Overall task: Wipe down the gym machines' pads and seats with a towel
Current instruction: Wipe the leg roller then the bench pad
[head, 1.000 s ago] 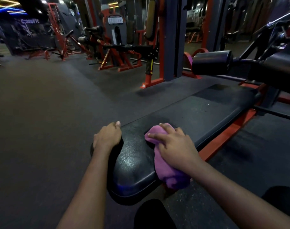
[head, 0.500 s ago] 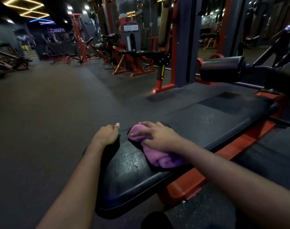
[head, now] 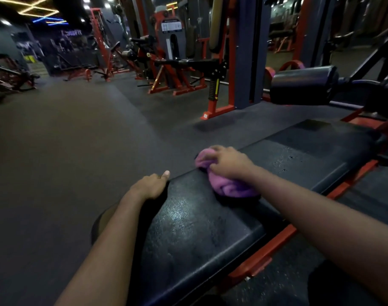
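1. Near the left edge of the long black padded vinyl worktop, the right hand grips a bunched purple cloth towel.
2. On that edge the left hand clasps the padding.
3. Grey rubber floor lies open leftward.

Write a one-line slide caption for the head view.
The right hand grips a purple towel on the black bench pad while the left hand holds its edge.

Towel on bench pad; roller pad behind.
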